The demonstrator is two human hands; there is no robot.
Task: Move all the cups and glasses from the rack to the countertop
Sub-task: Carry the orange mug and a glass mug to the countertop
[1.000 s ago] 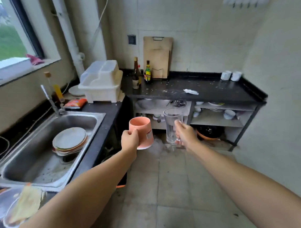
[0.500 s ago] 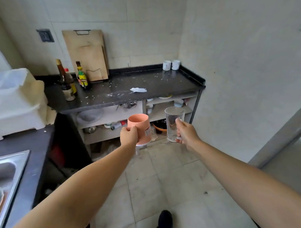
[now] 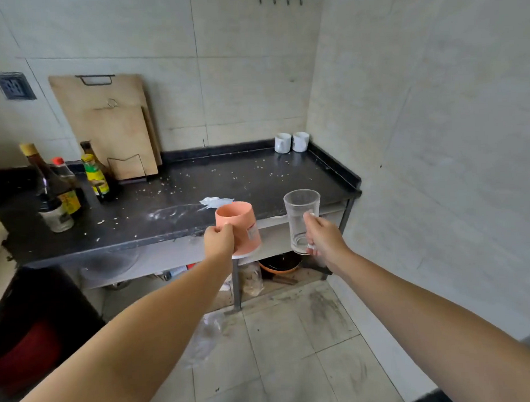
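Observation:
My left hand [image 3: 218,243] grips the handle of a pink plastic cup [image 3: 239,227], held upright in the air just in front of the black countertop [image 3: 257,180]. My right hand [image 3: 323,236] grips the handle of a clear glass mug [image 3: 300,217], also in the air at the counter's front edge, to the right of the pink cup. Two white mugs [image 3: 291,142] stand upside down in the far right corner of the countertop.
Several sauce bottles [image 3: 66,189] stand at the counter's left end, with wooden cutting boards [image 3: 111,128] leaning on the wall behind them. A white crumpled scrap [image 3: 215,201] and crumbs lie mid-counter. Shelves below hold bowls and a pan [image 3: 279,265]. A wall runs close on the right.
I have turned right and come closer to the black countertop. The sink and white rack have left the view. Both hands still carry the cup and the glass mug.

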